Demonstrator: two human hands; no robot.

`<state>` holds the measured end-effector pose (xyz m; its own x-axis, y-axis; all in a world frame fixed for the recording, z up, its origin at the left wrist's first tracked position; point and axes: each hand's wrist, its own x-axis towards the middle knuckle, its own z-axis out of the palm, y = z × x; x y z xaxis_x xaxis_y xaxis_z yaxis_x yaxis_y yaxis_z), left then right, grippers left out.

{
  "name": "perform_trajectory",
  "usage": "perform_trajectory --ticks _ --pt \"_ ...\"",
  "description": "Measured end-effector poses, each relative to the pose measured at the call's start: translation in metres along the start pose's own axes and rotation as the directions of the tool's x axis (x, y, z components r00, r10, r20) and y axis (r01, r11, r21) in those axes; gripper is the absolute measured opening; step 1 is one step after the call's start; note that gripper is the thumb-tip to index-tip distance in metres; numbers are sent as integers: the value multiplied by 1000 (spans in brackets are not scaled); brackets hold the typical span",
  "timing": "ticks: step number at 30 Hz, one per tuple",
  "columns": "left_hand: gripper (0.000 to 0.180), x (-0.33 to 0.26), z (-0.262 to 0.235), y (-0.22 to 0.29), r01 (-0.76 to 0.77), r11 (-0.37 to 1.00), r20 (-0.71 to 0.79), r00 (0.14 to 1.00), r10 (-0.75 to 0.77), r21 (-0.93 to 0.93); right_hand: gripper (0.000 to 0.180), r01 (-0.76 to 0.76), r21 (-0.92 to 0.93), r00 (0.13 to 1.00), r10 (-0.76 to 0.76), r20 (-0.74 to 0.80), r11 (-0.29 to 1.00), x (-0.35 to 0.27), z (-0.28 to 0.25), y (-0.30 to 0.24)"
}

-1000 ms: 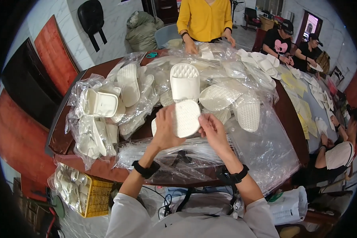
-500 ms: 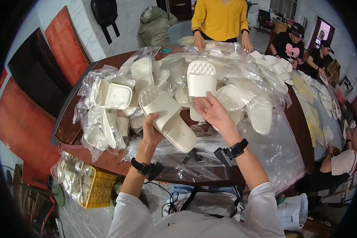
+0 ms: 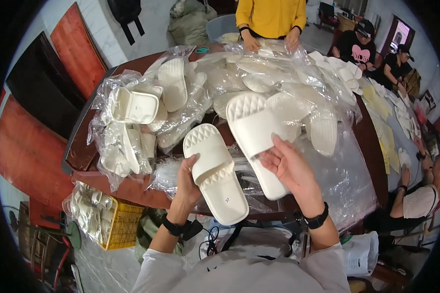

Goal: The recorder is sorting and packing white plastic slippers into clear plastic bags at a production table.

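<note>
Two white slide slippers with quilted footbeds are held up side by side above the table's near edge. My left hand [image 3: 186, 181] is closed on the side of the left slipper [image 3: 211, 168], thumb at its strap. The right slipper [image 3: 252, 134] is gripped by my right hand [image 3: 293, 166], its thumb on the strap and the other fingers at the strap's opening. Both slippers point away from me, soles down. Beyond them, more white slippers [image 3: 173, 83] lie in and among clear plastic bags [image 3: 220, 80]. One slipper [image 3: 136, 106] rests upside down at the left.
A yellow crate [image 3: 124, 224] of bagged slippers stands below the table's left side. Across the brown table [image 3: 88, 151], a person in yellow [image 3: 271, 19] handles plastic. Several people sit at a grey table [image 3: 401, 132] with slippers on the right. Clear plastic sheeting [image 3: 342, 180] covers the near right.
My right hand has taken hold of the right slipper and drawn it nearer. The left slipper has come closer to me and turned straighter.
</note>
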<state>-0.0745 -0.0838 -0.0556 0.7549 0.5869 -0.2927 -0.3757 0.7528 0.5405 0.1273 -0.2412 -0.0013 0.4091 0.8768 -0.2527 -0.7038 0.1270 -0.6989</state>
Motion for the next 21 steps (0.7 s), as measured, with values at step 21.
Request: perform_trajectory --ticks 21 --pt "64 -6 -29 -20 -242 -372 404 792 458 896 25 -70 -222 987 35 -158 973 -62 -65 66"
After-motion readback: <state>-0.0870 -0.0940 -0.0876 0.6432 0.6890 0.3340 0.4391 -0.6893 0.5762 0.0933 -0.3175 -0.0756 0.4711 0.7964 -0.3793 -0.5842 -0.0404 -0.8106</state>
